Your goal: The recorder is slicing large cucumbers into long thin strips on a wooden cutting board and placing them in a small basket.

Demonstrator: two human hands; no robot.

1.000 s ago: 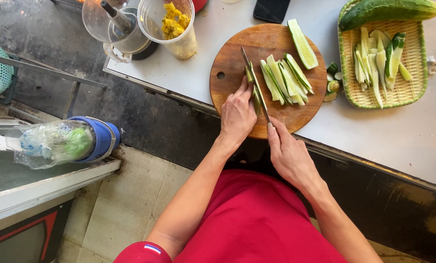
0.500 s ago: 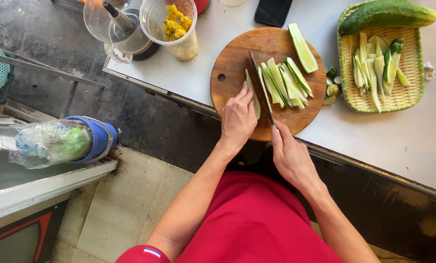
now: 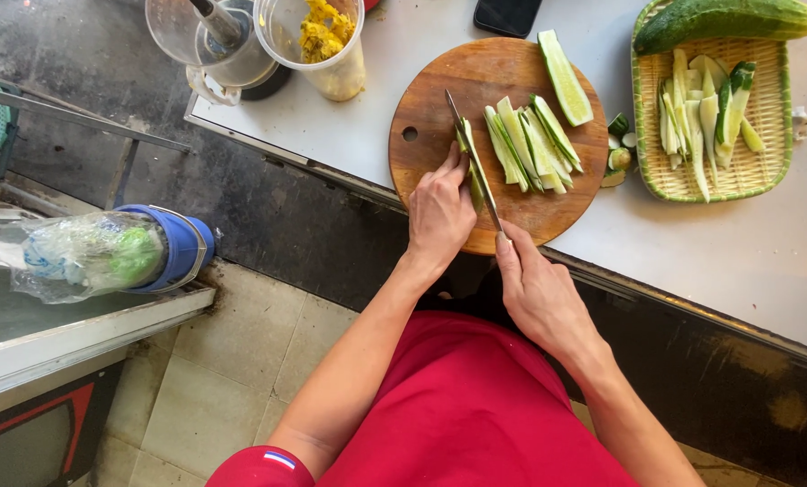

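Nearest the tabletop's front edge, the right hand point(image 3: 539, 293) is wrapped around the handle of a long thin-bladed knife point(image 3: 476, 162), its forefinger lying along the spine. Just to its left, the left hand point(image 3: 440, 212) has its fingers curled and pressed down on a narrow green cucumber strip point(image 3: 471, 167), which lies on the left half of the round wooden cutting board point(image 3: 431, 99); the blade runs right along this strip. The board overhangs the front edge slightly. Further in on the board lies a cluster of cut pale-green cucumber sticks point(image 3: 530, 144), then a long cucumber half point(image 3: 564, 77) near its far rim. Right of the board sit small cucumber end pieces point(image 3: 618, 144) and a square woven green basket point(image 3: 773, 171) holding more sticks, with a whole dark-green cucumber point(image 3: 728, 20) on its far side. Toward the far left corner stand a clear plastic cup of yellow food point(image 3: 327, 45) and a clear jug point(image 3: 214, 41).
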